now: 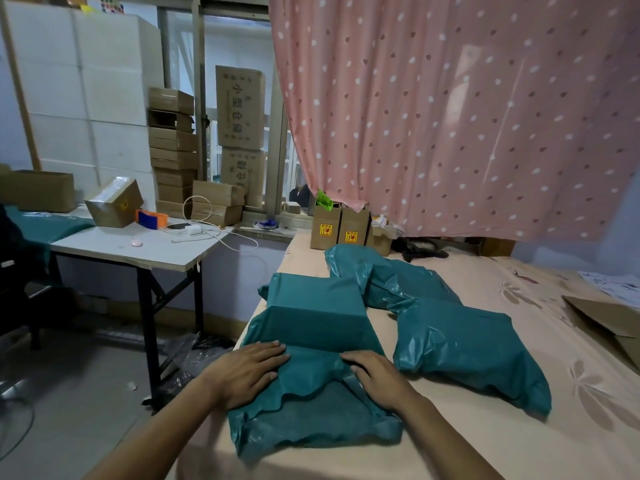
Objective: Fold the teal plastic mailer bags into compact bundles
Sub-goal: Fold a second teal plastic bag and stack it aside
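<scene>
A teal mailer bag (pixel 317 327) lies on the bed in front of me, wrapped tight over a box-shaped bulge, its loose open end (pixel 311 420) spread toward me. My left hand (pixel 247 372) presses flat on the bag's left side, fingers together. My right hand (pixel 375 379) rests palm down on its right side, pinching a fold of plastic under the fingers. A second filled teal bag (pixel 464 351) lies to the right. A third teal bag (pixel 384 275) lies crumpled behind them.
The bed (pixel 519 445) has a peach flowered sheet. Small cardboard boxes (pixel 341 228) stand at its far end under a pink dotted curtain (pixel 450 116). Flat cardboard (pixel 609 323) lies at the right. A white folding table (pixel 138 244) with boxes and a cable stands left.
</scene>
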